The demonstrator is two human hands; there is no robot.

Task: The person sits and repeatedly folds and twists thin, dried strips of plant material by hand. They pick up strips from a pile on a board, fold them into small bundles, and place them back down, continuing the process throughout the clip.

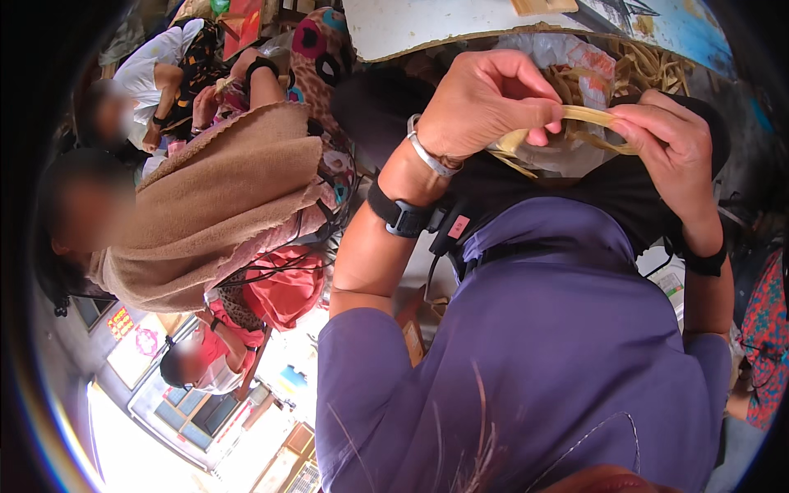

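Both hands: left hand (pixel 485 103) & right hand (pixel 670 144) grip clamped on pale fibre strip (pixel 588 115)

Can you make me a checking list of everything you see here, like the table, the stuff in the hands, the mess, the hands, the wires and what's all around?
Surface: white board at the top, bare where seen.
Job's things: pale strip held between both hands; pile of strips behind it.
Clutter: clear plastic bag by the pile.
Hands: left hand pinches the strip's left end; right hand grips its right end.
Cables: black strap with a small device on the left forearm; bangle at the wrist.
Surroundings: person in a brown shawl at left; more people sit behind.
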